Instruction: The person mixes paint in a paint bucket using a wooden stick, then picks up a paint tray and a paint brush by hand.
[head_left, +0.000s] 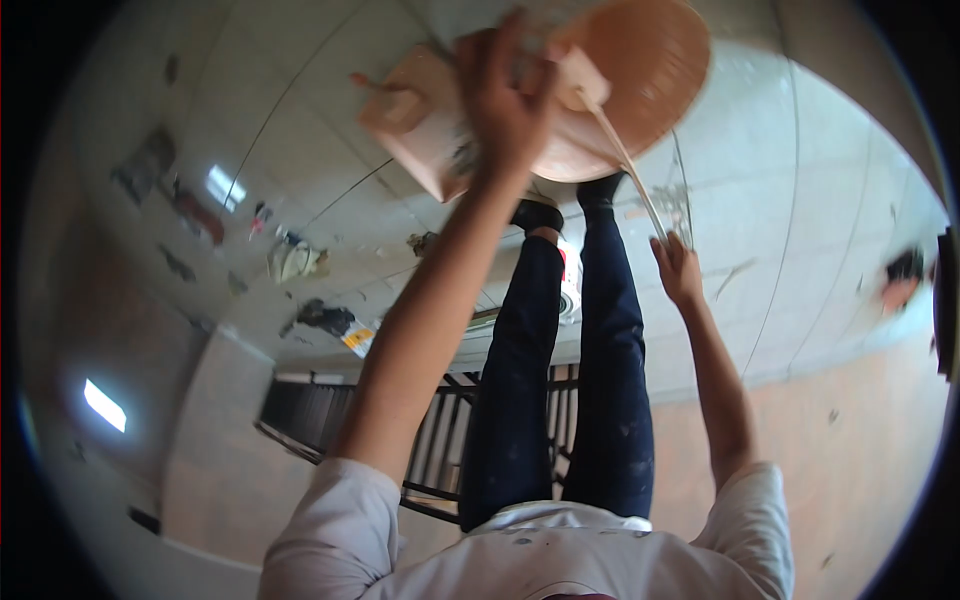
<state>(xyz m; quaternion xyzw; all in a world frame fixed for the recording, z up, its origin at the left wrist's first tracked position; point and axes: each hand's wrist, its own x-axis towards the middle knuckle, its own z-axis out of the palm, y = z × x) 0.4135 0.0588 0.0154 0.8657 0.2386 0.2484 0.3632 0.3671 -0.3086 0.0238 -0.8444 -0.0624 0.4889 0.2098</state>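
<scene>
A long pale stick (pixel 630 165) runs down from a small peach-coloured block (pixel 580 80) to my right hand (pixel 679 270), whose fingers are wrapped round its lower end. My left hand (pixel 510 90) is raised in front of the block's left side, its fingertips blurred by motion. Whether it holds anything cannot be made out. Behind the block is a large, round, orange-pink basin-like object (pixel 665 75). Left of my left hand, a pale peach container (pixel 425 150) with a knob-like top lies tilted at the floor.
My legs and dark shoes stand on the tiled floor (pixel 740 200), close to the basin. Dark metal railings (pixel 310 405) show behind my legs. A pale crumpled item (pixel 293 262) and a dark-and-yellow item (pixel 340 325) lie at the left. More clutter (pixel 905 268) is at the far right.
</scene>
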